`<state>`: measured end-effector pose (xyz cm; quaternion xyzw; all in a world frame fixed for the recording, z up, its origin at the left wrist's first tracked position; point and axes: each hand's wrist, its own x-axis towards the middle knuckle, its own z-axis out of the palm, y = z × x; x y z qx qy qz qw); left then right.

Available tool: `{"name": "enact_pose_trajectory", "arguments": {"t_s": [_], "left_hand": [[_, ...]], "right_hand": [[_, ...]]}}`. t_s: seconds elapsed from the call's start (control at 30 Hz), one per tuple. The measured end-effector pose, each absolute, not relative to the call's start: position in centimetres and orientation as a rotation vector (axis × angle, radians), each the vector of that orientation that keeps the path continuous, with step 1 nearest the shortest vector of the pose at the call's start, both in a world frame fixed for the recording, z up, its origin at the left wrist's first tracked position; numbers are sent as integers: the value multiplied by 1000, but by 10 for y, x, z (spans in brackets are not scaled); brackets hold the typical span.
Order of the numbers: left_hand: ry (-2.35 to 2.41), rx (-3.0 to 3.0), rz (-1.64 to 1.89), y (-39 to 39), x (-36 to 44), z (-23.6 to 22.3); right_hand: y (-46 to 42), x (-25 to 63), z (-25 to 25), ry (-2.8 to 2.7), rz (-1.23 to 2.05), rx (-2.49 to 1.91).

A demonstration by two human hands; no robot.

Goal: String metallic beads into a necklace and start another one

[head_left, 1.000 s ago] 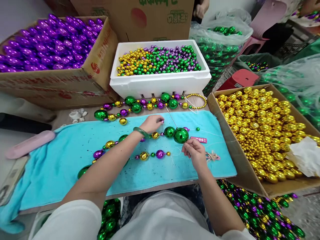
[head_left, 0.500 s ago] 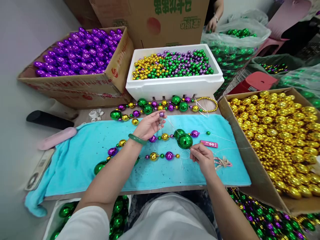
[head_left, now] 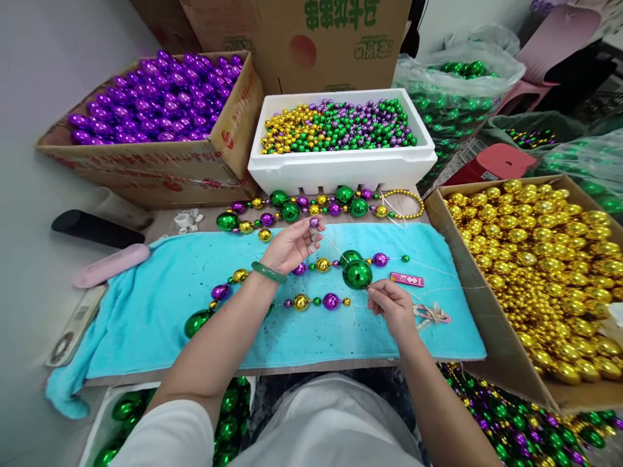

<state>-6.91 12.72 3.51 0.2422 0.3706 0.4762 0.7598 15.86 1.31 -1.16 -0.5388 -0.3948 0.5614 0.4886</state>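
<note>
Between the thumb and finger of my left hand (head_left: 292, 245) is a small purple bead (head_left: 314, 222). A thin needle-like line runs from it down to a large green bead (head_left: 357, 275). My right hand (head_left: 392, 308) pinches at the lower right end of that green bead, which hangs above the turquoise towel (head_left: 302, 344). Behind it lies a strand of purple, gold and green beads, with a purple bead (head_left: 380, 259) near its right end. A shorter row with a gold bead (head_left: 300, 302) lies nearer me. My left forearm hides part of the strand.
At the back stand a box of purple beads (head_left: 221, 146), a white foam box (head_left: 341, 170) of small beads and a finished-looking bead strand (head_left: 291, 211). A box of gold beads (head_left: 452, 259) stands right. A pink packet (head_left: 407, 279) and small scissors (head_left: 433, 314) lie on the towel.
The green bead and my right hand have shifted very slightly left. Both hands keep their grip. The other person's hand at the back has gone out of view.
</note>
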Motion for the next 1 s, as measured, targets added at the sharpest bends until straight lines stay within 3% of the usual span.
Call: {"name": "enact_pose_trajectory", "arguments": {"t_s": [0.53,0.73,0.83,1.0], "left_hand": [[832,559,1054,125,-72,31],[923,918,872,113,-64,33],[1122,1269,732,117,-71,33],[1711,1500,1082,146,-121,19]], "right_hand": [[12,156,-16,-975,1350,-1313],[15,152,-15,-961,1384,-1316],[16,153,-14,-907,1414,-1291],[15,159,-13,-878,1406,-1280]]}}
